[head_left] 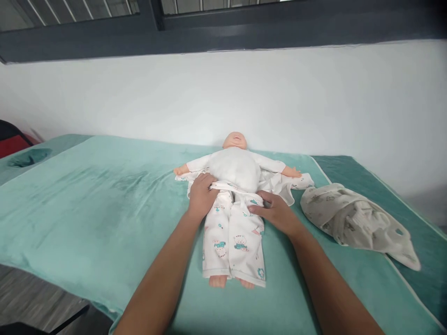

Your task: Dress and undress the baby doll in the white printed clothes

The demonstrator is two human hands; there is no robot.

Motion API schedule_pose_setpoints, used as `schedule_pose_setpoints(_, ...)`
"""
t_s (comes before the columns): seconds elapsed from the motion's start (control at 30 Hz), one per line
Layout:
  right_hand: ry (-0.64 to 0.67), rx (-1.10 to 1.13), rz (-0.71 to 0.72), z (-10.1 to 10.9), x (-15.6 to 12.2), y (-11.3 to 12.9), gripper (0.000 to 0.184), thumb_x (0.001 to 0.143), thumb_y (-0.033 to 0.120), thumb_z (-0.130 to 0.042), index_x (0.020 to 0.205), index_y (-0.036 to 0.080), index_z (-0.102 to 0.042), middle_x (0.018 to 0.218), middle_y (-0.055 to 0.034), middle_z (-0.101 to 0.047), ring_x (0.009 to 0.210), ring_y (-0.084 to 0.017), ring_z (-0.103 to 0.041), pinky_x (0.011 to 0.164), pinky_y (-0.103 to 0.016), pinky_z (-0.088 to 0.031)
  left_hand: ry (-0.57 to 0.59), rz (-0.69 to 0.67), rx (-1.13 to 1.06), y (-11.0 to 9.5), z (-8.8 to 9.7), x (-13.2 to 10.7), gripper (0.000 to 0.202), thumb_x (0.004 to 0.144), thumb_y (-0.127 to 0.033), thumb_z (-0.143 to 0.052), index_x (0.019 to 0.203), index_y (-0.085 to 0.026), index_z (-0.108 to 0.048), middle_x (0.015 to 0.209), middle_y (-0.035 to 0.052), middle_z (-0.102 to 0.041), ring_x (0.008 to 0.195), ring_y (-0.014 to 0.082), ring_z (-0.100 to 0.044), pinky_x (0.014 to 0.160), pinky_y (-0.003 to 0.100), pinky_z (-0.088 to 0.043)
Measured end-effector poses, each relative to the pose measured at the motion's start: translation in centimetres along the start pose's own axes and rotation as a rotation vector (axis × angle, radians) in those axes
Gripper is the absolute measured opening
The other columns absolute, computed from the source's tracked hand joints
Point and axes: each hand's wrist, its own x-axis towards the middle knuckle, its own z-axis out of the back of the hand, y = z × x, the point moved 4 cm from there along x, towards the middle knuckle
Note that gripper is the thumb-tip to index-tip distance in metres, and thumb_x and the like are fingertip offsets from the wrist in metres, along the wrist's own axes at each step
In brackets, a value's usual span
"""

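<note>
A baby doll point(234, 168) lies on its back with its arms spread and its head toward the wall. Printed white trousers point(240, 242) cover its legs, and its feet stick out at the hems. My left hand point(202, 195) grips the trousers' waistband on the left side, fingers curled over the edge. On the right side of the waistband, my right hand point(275, 211) pinches the cloth between thumb and fingers. A printed baby shirt point(279, 184) lies spread under the doll's torso and arms.
A bundled white printed cloth point(356, 216) rests to the right on the green bed cover point(104, 209). The white wall point(209, 97) rises behind the bed, under a dark window frame point(244, 30). A red and black object point(14, 139) stands at the far left.
</note>
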Motion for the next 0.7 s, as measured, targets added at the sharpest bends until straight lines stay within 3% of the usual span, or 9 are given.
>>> schedule_pose_setpoints(0.1, -0.037, -0.002, -0.049, 0.0, 0.0, -0.5, 0.041, 0.076, 0.057, -0.065, 0.067, 0.02, -0.05, 0.063, 0.005, -0.039, 0.063, -0.012, -0.036, 0.056, -0.026, -0.027, -0.005, 0.079, -0.021, -0.4, 0.3, -0.5, 0.014, 0.077, -0.019, -0.053, 0.064, -0.021, -0.05, 0.068, -0.0009, -0.056, 0.075, 0.0174, -0.051, 0.072, 0.031, -0.04)
schedule_pose_setpoints(0.27, -0.127, -0.03, -0.072, -0.1, 0.3, -1.0, 0.045, 0.077, 0.057, -0.064, 0.061, 0.02, -0.043, 0.06, 0.0056, -0.033, 0.06, -0.012, -0.034, 0.055, -0.026, -0.026, 0.017, 0.203, -0.07, -1.1, 1.3, -2.8, 0.013, 0.076, -0.021, -0.056, 0.064, -0.02, -0.052, 0.069, -0.0017, -0.056, 0.072, 0.0157, -0.051, 0.068, 0.029, -0.038)
schedule_pose_setpoints(0.53, -0.263, -0.128, -0.043, -0.4, 0.5, -1.0, 0.036, 0.078, 0.05, -0.06, 0.061, 0.02, -0.048, 0.059, 0.0043, -0.043, 0.06, -0.013, -0.037, 0.056, -0.027, -0.028, 0.032, 0.394, -0.176, -2.6, 2.6, -6.8, 0.011, 0.074, -0.019, -0.056, 0.063, -0.02, -0.054, 0.067, -0.0032, -0.055, 0.069, 0.0144, -0.049, 0.063, 0.026, -0.037)
schedule_pose_setpoints(0.7, -0.34, -0.183, -0.027, -0.4, 0.4, -0.8, 0.044, 0.082, 0.051, -0.056, 0.057, 0.021, -0.036, 0.056, 0.0049, -0.036, 0.059, -0.012, -0.034, 0.056, -0.027, -0.025, 0.178, 0.368, -0.32, -3.1, 2.5, -6.8, 0.009, 0.081, -0.028, -0.058, 0.078, -0.02, -0.056, 0.077, -0.0024, -0.054, 0.073, 0.0143, -0.05, 0.067, 0.026, -0.038)
